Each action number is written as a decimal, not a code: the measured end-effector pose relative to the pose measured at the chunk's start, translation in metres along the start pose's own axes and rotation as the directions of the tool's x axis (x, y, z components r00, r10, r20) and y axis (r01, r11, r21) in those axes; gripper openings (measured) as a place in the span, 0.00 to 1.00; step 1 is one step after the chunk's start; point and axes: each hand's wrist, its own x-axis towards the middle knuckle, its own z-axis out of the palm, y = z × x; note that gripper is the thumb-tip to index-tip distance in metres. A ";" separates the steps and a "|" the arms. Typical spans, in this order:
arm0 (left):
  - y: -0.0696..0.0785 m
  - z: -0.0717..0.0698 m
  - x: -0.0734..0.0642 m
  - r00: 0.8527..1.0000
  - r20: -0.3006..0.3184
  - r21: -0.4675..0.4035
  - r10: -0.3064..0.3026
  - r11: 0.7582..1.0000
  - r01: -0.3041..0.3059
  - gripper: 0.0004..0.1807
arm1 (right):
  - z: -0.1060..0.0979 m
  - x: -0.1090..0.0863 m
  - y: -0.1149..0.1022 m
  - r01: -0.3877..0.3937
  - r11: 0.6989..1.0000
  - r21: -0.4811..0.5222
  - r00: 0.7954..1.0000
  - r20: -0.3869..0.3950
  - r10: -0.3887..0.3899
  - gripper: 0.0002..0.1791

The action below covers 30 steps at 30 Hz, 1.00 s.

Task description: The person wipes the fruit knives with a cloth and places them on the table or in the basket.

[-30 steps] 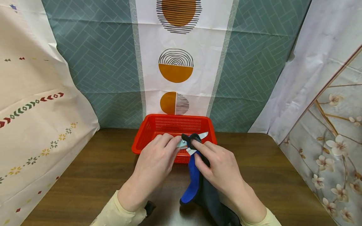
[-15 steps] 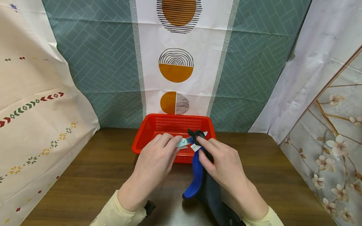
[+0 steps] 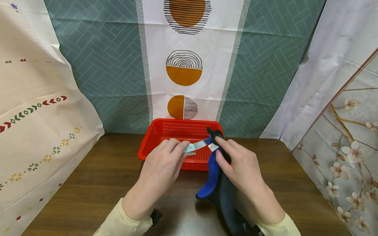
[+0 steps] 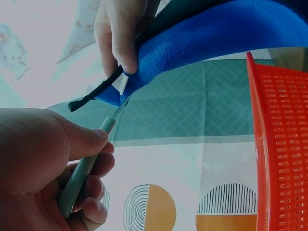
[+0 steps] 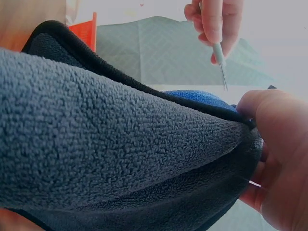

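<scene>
My left hand (image 3: pixel 165 160) grips a folding knife (image 4: pixel 82 180) by its slim pale green handle, with a rivet showing where the blade begins. The bare metal blade (image 3: pixel 202 144) points right, its tip right at the cloth's edge in the head view. My right hand (image 3: pixel 239 164) pinches a two-sided cleaning cloth (image 3: pixel 213 177) near its corner, between thumb and fingers. One face of the cloth is bright blue; the other, grey and fuzzy (image 5: pixel 110 130), fills much of the right wrist view. Black binding runs along its edge, and a white tag (image 3: pixel 213 147) sticks out by the fingers.
Behind both hands stands a red plastic basket (image 3: pixel 159 131) with slotted walls, on a brown wooden table (image 3: pixel 97 183). A green and white patterned curtain (image 3: pixel 118 65) hangs behind it. A black wrist device (image 3: pixel 156 217) sits at the left sleeve.
My right hand has slid to the right and slightly up with the cloth, along the blade toward its tip, so more of the blade's base shows. The left hand stays in place with the knife.
</scene>
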 end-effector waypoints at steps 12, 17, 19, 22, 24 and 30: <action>-0.002 0.001 -0.001 1.000 -0.018 -0.011 0.004 1.000 -0.004 0.23 | -0.010 0.000 0.006 -0.068 0.997 -0.023 0.998 -0.017 0.068 0.23; -0.002 0.001 -0.001 1.000 -0.011 -0.002 -0.002 1.000 0.002 0.25 | -0.008 0.001 -0.009 0.021 0.999 0.027 1.000 -0.023 -0.021 0.23; -0.002 0.001 -0.002 1.000 -0.009 0.001 -0.002 1.000 0.002 0.25 | -0.005 0.001 -0.017 0.062 0.997 0.043 0.998 -0.019 -0.061 0.22; -0.001 0.000 -0.002 1.000 -0.010 -0.001 -0.001 1.000 0.001 0.24 | 0.001 0.001 -0.026 0.099 0.993 0.058 0.995 -0.004 -0.099 0.21; 0.000 0.000 -0.002 1.000 -0.015 -0.006 0.005 1.000 -0.005 0.24 | 0.004 0.000 -0.030 0.103 0.992 0.067 0.995 0.010 -0.104 0.21; 0.002 0.001 -0.001 0.999 -0.033 -0.001 0.034 0.999 -0.034 0.21 | 0.008 -0.003 -0.034 0.084 0.993 0.085 0.995 0.041 -0.088 0.22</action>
